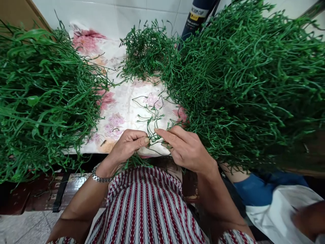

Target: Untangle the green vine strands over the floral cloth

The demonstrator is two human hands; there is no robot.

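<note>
The left hand [129,144] was closed, thumb against forefinger, pinching a thin, wiry green stem [152,135]. The right hand [186,149] gripped the same stem just beside it. The stem lay above a crumpled floral cloth [122,108], between a leafy heap [43,101] and a tangled, stringy heap [241,84].

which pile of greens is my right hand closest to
The big heap on the right: the right hand touches its near edge. The left heap lies across the floral cloth; the small clump sits far back. The left hand pinches loose stems.
</note>
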